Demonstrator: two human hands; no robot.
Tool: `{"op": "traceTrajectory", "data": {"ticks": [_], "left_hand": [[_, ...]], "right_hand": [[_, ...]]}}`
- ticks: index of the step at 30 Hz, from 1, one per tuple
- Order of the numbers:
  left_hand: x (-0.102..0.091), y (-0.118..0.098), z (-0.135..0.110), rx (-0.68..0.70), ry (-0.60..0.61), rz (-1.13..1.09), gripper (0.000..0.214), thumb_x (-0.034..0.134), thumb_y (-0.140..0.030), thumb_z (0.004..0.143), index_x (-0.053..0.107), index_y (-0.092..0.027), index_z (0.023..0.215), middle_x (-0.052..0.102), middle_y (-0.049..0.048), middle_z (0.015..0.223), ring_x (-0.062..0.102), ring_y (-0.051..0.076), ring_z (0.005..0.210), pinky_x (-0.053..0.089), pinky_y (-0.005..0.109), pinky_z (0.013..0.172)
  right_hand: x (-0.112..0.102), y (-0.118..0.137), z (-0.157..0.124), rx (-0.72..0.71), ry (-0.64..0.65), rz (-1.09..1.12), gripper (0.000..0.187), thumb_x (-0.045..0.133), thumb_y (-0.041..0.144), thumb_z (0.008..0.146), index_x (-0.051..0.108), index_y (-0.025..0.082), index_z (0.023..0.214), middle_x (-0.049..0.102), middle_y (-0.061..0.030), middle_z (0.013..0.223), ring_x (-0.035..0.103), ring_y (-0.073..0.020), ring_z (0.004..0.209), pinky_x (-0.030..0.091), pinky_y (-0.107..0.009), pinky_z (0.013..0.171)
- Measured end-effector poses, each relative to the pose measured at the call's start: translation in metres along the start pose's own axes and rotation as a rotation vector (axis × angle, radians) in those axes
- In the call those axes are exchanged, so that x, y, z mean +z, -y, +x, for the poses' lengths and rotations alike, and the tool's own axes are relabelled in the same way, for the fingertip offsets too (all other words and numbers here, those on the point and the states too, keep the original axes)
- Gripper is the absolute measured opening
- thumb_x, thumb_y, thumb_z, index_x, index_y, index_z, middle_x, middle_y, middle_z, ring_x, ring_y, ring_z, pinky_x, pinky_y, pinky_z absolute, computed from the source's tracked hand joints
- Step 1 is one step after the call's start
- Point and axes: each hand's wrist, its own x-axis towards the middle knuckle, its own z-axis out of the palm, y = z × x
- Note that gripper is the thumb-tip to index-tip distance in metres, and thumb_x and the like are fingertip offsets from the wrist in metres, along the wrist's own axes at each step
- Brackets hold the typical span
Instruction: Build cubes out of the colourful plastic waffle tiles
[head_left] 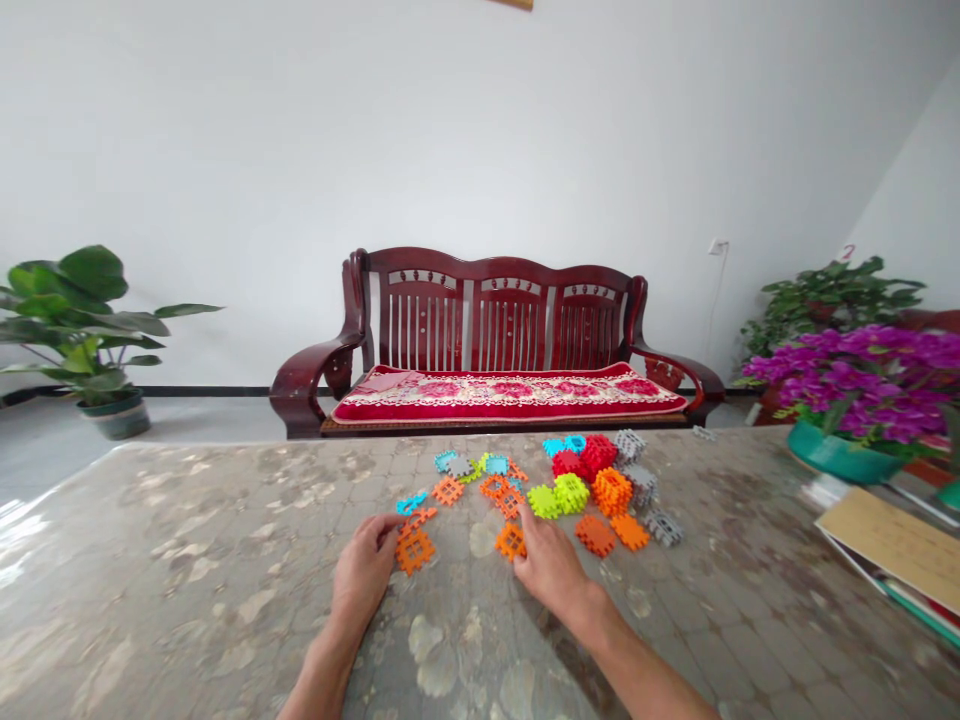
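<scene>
Several colourful interlocking plastic tiles lie scattered on a marbled table, in orange, blue, green, red and grey. My left hand rests on the table with its fingers curled against an orange tile. My right hand lies palm down, its fingertips touching another orange tile. Whether either hand grips its tile is unclear.
A dark red wooden bench with a red cushion stands behind the table. A potted green plant is at the left. Purple flowers in a teal pot and stacked books sit at the table's right.
</scene>
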Motion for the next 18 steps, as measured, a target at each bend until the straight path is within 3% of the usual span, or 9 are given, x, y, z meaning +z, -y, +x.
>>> {"op": "traceTrajectory", "data": {"ticks": [5, 10, 15, 18], "left_hand": [[0.000, 0.000, 0.000, 0.000, 0.003, 0.001, 0.031, 0.045, -0.030, 0.078, 0.071, -0.022, 0.093, 0.072, 0.0038, 0.102, 0.065, 0.019, 0.095, 0.048, 0.027, 0.086], [0.000, 0.001, -0.001, 0.005, 0.008, 0.006, 0.031, 0.045, -0.031, 0.079, 0.070, -0.023, 0.094, 0.072, 0.0030, 0.101, 0.065, 0.019, 0.094, 0.048, 0.027, 0.087], [0.000, 0.001, 0.000, 0.012, 0.012, 0.013, 0.030, 0.045, -0.031, 0.080, 0.071, -0.023, 0.093, 0.072, 0.0027, 0.100, 0.065, 0.019, 0.093, 0.048, 0.027, 0.085], [0.000, 0.002, 0.000, 0.013, 0.001, 0.019, 0.030, 0.046, -0.031, 0.079, 0.071, -0.024, 0.093, 0.073, 0.0024, 0.100, 0.065, 0.019, 0.092, 0.048, 0.027, 0.084]], "right_hand": [[-0.019, -0.017, 0.004, 0.091, -0.135, 0.087, 0.065, 0.055, 0.010, 0.074, 0.041, 0.014, 0.137, 0.069, -0.0116, 0.109, 0.063, -0.0226, 0.102, 0.045, -0.028, 0.086], [-0.052, -0.065, 0.017, 0.232, -0.326, 0.126, 0.066, 0.062, 0.019, 0.077, 0.038, 0.019, 0.139, 0.069, -0.0075, 0.106, 0.065, -0.0202, 0.097, 0.046, -0.025, 0.079], [-0.064, -0.124, 0.027, 0.375, -0.322, 0.100, 0.069, 0.065, 0.021, 0.077, 0.035, 0.017, 0.139, 0.070, -0.0075, 0.094, 0.066, -0.0181, 0.080, 0.045, -0.024, 0.066], [-0.064, -0.145, 0.030, 0.430, -0.340, 0.029, 0.067, 0.064, 0.021, 0.078, 0.035, 0.017, 0.139, 0.070, -0.0049, 0.085, 0.065, -0.0165, 0.068, 0.044, -0.025, 0.062]]}}
